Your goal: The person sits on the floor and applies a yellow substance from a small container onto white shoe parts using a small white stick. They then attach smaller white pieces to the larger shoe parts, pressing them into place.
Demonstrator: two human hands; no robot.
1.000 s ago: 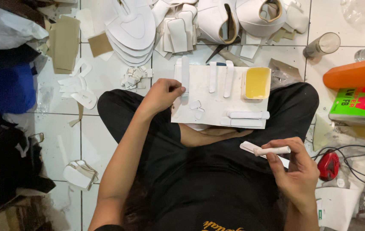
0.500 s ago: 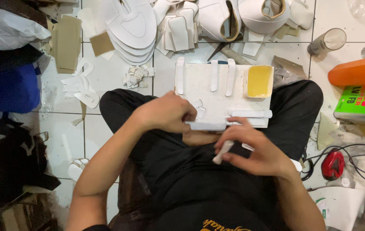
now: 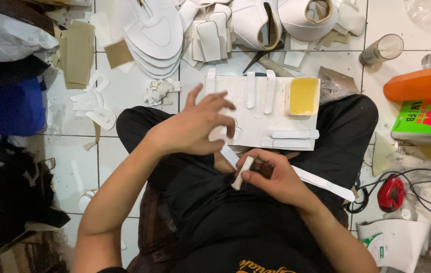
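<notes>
Head view: the right hand [image 3: 271, 177] pinches a small white stick [image 3: 242, 173] against a long white strip [image 3: 321, 183] over the lap. The left hand [image 3: 195, 126], fingers spread and empty, hovers above the white board [image 3: 256, 121], where several strips [image 3: 291, 138] already lie beside yellow glue [image 3: 303, 96]. Cut pieces [image 3: 155, 35] litter the white tiled floor [image 3: 124, 91].

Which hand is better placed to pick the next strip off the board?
Left. The left hand hovers over the board, fingers spread and free; the right hand is holding a white strip over the lap.
</notes>
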